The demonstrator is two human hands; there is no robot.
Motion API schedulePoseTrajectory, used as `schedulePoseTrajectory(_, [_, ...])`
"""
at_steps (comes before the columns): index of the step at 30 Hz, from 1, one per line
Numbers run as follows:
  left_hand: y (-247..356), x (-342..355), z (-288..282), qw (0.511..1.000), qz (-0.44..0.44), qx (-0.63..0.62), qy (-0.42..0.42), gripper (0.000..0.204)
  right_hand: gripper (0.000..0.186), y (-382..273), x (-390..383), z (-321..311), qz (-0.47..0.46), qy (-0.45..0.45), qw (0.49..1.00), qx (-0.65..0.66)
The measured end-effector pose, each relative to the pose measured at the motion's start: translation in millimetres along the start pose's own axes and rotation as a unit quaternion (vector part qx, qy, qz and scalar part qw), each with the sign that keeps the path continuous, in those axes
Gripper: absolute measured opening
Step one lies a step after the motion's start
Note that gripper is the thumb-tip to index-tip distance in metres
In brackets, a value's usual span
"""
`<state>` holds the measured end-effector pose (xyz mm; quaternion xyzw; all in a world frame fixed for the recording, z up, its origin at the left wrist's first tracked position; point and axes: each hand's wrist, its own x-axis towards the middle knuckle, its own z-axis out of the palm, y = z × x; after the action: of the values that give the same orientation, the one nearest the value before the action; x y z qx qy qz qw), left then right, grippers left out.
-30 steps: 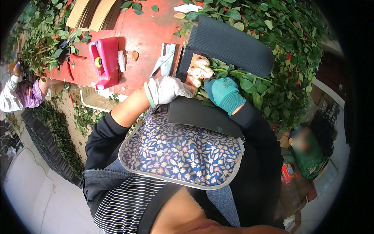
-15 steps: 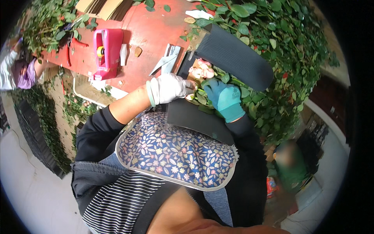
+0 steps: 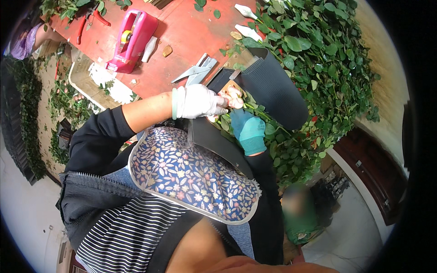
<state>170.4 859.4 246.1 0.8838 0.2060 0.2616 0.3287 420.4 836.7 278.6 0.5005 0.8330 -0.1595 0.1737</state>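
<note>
My left hand (image 3: pixel 200 102) in a white glove, with a pale band at the wrist, has its fingers curled on the pale pink rose heads (image 3: pixel 234 98). My right hand (image 3: pixel 248 127) in a teal glove is closed around the leafy rose stems just below them, its fingertips partly hidden. The roses lie on cardboard in a black holder between a ribbed dark flap (image 3: pixel 275 88) and a nearer dark flap (image 3: pixel 218 145), above my blue floral apron (image 3: pixel 191 177). A metal stapler-like tool (image 3: pixel 200 70) lies beyond my left hand.
On the red table (image 3: pixel 180 32) are a pink tape dispenser (image 3: pixel 134 41), red-handled pliers (image 3: pixel 86 22) and white netted pieces (image 3: pixel 150 48). A plastic crate (image 3: pixel 86 86) sits below its edge. Cut foliage (image 3: pixel 325 59) is piled right. Other people show at upper left (image 3: pixel 34 38) and lower right (image 3: pixel 298 216).
The view has turned, shifting the table and leaf pile. My right hand has moved a little lower along the stems; my left hand stays at the rose heads.
</note>
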Motion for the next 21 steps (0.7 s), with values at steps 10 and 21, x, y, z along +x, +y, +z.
schedulePoseTrajectory(10, [-0.4, 1.2, 8.4, 0.996, -0.060, 0.042, -0.048, 0.028, 0.023, 4.1, -9.7, -64.6, 0.044, 0.060, 0.997, -0.001])
schedulePoseTrajectory(21, [-0.3, 0.6, 9.7, 0.993, -0.082, 0.064, -0.056, 0.028, 0.031, 27.3, -1.7, -37.4, 0.001, 0.109, 0.899, 0.423])
